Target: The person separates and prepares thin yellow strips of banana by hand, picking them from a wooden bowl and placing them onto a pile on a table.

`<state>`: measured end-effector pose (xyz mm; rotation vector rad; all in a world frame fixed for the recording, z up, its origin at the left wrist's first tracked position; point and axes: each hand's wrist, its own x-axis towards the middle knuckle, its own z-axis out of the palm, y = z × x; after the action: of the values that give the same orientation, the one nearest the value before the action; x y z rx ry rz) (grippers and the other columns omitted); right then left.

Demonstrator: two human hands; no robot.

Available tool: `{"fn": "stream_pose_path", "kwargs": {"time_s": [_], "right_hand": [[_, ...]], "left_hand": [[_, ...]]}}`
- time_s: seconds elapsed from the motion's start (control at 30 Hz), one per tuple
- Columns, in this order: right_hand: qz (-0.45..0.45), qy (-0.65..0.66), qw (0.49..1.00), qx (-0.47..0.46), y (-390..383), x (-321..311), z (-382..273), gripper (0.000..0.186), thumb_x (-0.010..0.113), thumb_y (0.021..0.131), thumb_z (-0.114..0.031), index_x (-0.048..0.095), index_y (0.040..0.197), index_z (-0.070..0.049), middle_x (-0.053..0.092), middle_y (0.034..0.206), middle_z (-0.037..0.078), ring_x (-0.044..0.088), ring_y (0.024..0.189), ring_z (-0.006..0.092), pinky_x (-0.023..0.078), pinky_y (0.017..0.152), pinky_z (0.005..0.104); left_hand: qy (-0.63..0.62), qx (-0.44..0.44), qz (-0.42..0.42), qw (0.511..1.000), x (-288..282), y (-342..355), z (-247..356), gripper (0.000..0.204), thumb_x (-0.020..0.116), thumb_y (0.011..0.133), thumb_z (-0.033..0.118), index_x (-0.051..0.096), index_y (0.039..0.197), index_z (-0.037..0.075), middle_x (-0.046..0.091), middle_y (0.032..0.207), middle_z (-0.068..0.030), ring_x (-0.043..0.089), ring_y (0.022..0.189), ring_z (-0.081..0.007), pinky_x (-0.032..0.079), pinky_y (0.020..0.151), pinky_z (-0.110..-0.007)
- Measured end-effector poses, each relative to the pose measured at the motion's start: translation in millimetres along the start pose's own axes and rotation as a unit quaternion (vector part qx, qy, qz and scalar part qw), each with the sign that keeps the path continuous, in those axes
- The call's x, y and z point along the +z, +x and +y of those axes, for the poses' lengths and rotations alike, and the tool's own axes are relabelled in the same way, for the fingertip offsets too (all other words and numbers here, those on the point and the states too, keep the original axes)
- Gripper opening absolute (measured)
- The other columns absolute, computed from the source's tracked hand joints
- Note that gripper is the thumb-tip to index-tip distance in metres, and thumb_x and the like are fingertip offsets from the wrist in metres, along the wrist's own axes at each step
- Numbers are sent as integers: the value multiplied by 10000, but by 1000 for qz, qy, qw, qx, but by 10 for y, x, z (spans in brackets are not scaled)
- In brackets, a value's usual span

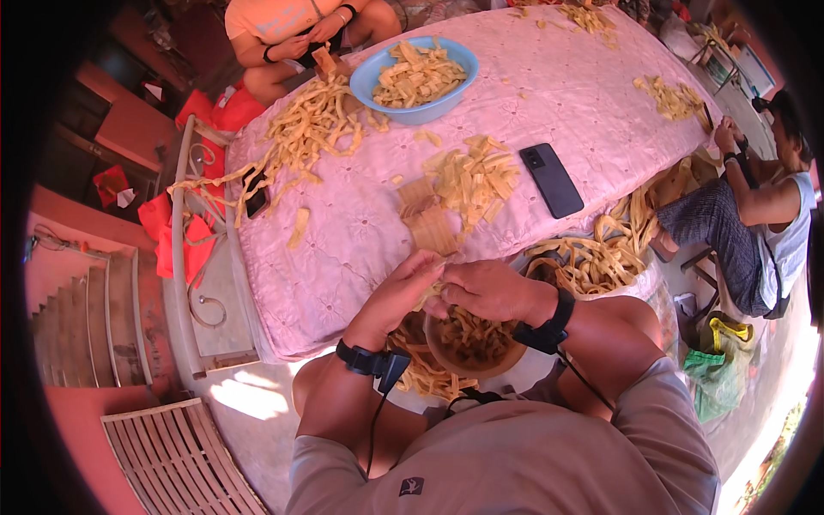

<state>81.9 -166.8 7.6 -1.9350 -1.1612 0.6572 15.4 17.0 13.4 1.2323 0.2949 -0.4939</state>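
My left hand and my right hand meet at the near edge of the pink quilted surface, fingers closed around a small pale yellow piece, partly hidden by them. Below them is a round brownish bowl of dried strips, with longer strips beside it. Just beyond my hands lie flat tan pieces and a pile of short pale pieces. A black phone rests to their right.
A blue basin of pieces and long strips lie farther back. Co-workers sit at back left and right. A metal frame edges the left side, near steps. A sack of strips stands right.
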Motion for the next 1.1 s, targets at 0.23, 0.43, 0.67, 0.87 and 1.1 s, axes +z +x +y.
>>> {"fn": "stream_pose_path", "kwargs": {"time_s": [0.23, 0.43, 0.67, 0.87, 1.1], "right_hand": [[17, -69, 997, 29, 3, 111, 105, 301, 419, 949, -275, 585, 1042, -41, 653, 936, 206, 624, 896, 387, 490, 794, 466], [54, -50, 997, -5, 9, 165, 111, 242, 497, 952, -279, 585, 978, -55, 640, 888, 193, 623, 840, 387, 498, 725, 454], [70, -17, 997, -11, -49, 139, -80, 276, 472, 916, -254, 572, 828, -13, 624, 785, 209, 611, 783, 397, 472, 717, 488], [87, -11, 996, 2, -21, 169, -48, 254, 508, 907, -237, 573, 816, -9, 610, 761, 215, 604, 766, 408, 471, 691, 481], [120, 38, 992, -16, 37, 83, -15, 285, 521, 929, -261, 579, 839, 4, 610, 770, 224, 604, 763, 408, 472, 674, 453]], "left_hand": [[48, 26, 23, 998, -63, 127, -173, 163, 478, 1017, 211, 527, 1063, 62, 560, 873, 7, 456, 606, -54, 366, 504, -192], [43, 7, 40, 998, 6, 79, -117, 123, 489, 1008, 191, 525, 1064, 89, 522, 812, 30, 408, 570, -28, 343, 494, -186], [-1, 42, 81, 996, -77, 19, -114, 124, 506, 963, 114, 515, 1085, 92, 528, 821, 30, 431, 585, -17, 347, 500, -175], [-8, 72, 116, 991, -142, 107, -196, 173, 487, 939, 59, 499, 1108, 93, 509, 741, 35, 433, 573, -28, 341, 490, -183], [-7, 77, 146, 986, -147, 184, -177, 138, 490, 964, 106, 504, 1101, 110, 532, 755, 43, 434, 584, -18, 320, 486, -182]]}}
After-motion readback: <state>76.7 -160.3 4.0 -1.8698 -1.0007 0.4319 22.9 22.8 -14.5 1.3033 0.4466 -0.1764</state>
